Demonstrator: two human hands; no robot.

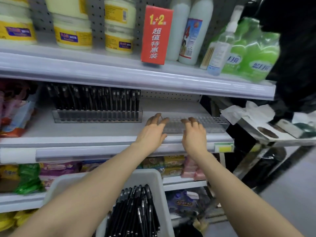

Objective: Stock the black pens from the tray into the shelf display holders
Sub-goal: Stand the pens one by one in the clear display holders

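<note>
A clear display holder [97, 115] on the middle shelf is filled with upright black pens [95, 100]. To its right lies a second clear holder [212, 124] with empty holes. My left hand [152, 132] grips that empty holder's left end, fingers curled over its top. Over the holder's middle, my right hand [194, 132] holds on with fingers curled onto its top. Below, a white tray [153, 178] holds several loose black pens [135, 212] between my forearms.
The shelf's front rail [102, 149] carries a yellow price tag [223, 147]. Snack packets [15, 113] crowd the shelf's left end. Jars, a red box [156, 35] and bottles stand on the shelf above. A cluttered side table [273, 134] stands at the right.
</note>
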